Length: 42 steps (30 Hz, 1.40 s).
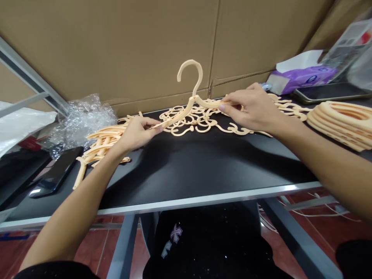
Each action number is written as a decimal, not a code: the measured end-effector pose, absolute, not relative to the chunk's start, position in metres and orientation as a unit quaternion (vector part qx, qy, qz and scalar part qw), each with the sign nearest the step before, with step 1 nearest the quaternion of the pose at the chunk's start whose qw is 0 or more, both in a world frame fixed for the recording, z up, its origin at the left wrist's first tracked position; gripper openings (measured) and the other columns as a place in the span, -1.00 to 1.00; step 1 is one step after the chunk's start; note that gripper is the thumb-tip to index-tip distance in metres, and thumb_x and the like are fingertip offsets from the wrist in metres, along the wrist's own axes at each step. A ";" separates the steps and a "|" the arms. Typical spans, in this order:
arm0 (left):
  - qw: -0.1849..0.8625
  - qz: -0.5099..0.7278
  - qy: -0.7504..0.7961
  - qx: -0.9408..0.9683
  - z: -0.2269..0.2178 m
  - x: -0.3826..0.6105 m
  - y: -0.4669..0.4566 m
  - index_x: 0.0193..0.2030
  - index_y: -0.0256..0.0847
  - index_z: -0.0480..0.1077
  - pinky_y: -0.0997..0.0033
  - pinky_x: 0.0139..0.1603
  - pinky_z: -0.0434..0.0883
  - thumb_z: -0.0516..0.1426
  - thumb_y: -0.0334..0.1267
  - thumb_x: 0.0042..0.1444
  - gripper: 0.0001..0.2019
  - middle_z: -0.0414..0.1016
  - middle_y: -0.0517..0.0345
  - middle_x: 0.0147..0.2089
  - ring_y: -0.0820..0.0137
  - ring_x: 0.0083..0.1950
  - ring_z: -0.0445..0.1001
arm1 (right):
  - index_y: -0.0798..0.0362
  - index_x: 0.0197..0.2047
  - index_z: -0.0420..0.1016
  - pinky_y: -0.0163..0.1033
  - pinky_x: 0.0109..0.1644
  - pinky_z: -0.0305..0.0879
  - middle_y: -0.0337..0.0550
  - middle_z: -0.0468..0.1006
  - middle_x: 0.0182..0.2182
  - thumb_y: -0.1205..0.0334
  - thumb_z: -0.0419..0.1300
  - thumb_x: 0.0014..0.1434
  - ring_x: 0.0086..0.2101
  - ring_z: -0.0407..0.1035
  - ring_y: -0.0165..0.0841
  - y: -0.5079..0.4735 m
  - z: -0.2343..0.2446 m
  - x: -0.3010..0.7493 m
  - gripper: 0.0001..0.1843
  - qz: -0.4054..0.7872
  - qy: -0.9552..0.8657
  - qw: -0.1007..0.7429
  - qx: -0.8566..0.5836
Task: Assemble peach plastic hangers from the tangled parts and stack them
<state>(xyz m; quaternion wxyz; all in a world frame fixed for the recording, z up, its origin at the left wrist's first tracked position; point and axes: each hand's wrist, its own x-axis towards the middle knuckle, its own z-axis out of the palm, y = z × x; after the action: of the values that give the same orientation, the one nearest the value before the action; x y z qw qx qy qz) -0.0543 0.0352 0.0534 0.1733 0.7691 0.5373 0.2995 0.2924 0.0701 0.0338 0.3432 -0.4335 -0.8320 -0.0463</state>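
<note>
A cream plastic clothes hanger [190,102] is held up above the black table, its hook pointing upward. My left hand [138,131] pinches the end of its left arm between thumb and fingers. The end of the right arm is in the closed fingers of my right hand [251,106]. Behind and below lies a heap of loose hanger hooks [203,120] in the same cream plastic. Beside my left wrist is a pile of hanger arm pieces [106,141].
Crumpled clear plastic wrap [84,116] and a black phone [58,170] lie at the left. On the right are a stack of cream oval pieces [337,124], a purple tissue pack [308,77] and another phone [331,93]. A cardboard wall [130,50] rises behind the table [197,166].
</note>
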 end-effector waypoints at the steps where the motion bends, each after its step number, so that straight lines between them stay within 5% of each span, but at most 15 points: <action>1: 0.175 0.295 0.534 0.773 0.053 -0.054 0.035 -0.35 -0.23 0.68 0.39 -0.43 0.04 0.29 -0.03 0.09 -0.71 0.42 0.21 -0.51 0.46 -0.47 0.17 | -0.03 -0.20 0.57 0.29 0.13 0.17 0.02 0.65 -0.32 -0.01 0.09 0.36 -0.27 0.46 -0.08 0.069 0.034 0.292 -0.69 -0.042 -0.831 0.345 -0.434; 11: 0.216 0.277 0.457 0.817 0.050 -0.033 0.024 -0.66 -0.21 0.25 0.37 -0.43 -0.02 0.24 0.00 0.13 -0.53 0.09 0.25 -0.57 0.47 -0.47 0.04 | -0.02 0.01 0.56 0.21 0.11 0.22 0.08 0.72 -0.13 -0.10 0.03 0.40 -0.16 0.53 -0.01 0.060 0.027 0.274 -0.58 -0.061 -0.844 0.316 -0.428; 18: 0.229 0.265 0.448 0.823 0.047 -0.022 0.016 -0.60 -0.22 0.42 0.40 -0.41 0.10 0.24 -0.05 0.11 -0.63 0.28 0.21 -0.54 0.45 -0.45 0.20 | 0.07 0.08 0.55 0.15 0.06 0.23 0.11 0.71 -0.21 -0.21 -0.04 0.43 -0.27 0.49 -0.04 0.058 0.026 0.268 -0.42 -0.124 -0.833 0.312 -0.440; 27: 0.216 0.261 0.442 0.831 0.046 -0.015 0.008 -0.54 -0.24 0.54 0.42 -0.42 0.16 0.24 -0.08 0.10 -0.70 0.39 0.20 -0.54 0.45 -0.47 0.26 | 0.00 0.00 0.47 0.20 0.14 0.22 0.07 0.66 -0.23 -0.15 0.00 0.42 -0.25 0.49 -0.03 0.050 0.029 0.257 -0.57 -0.053 -0.839 0.337 -0.423; 32: 0.224 0.259 0.465 0.816 0.046 -0.017 0.009 -0.47 -0.23 0.60 0.43 -0.42 0.17 0.26 -0.07 0.06 -0.73 0.46 0.17 -0.50 0.43 -0.45 0.29 | -0.04 0.09 0.45 0.10 -0.02 0.30 -0.09 0.55 -0.41 -0.16 0.03 0.41 -0.30 0.45 -0.05 0.053 0.028 0.254 -0.56 -0.011 -0.833 0.339 -0.436; 42: 0.228 0.262 0.480 0.805 0.049 -0.018 0.010 -0.63 -0.21 0.28 0.39 -0.43 0.00 0.23 -0.04 0.12 -0.59 0.11 0.26 -0.57 0.49 -0.48 0.06 | -0.03 0.02 0.42 -0.07 -0.27 0.31 -0.20 0.46 -0.47 -0.06 0.12 0.36 -0.42 0.38 -0.23 0.048 0.030 0.251 -0.68 0.111 -0.800 0.384 -0.447</action>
<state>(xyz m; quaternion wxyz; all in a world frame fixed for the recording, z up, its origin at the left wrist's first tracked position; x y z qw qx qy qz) -0.0180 0.0097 0.0485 0.2279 0.8052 0.4804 0.2625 0.2506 0.0480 0.0299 0.3843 -0.4473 -0.7999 0.1111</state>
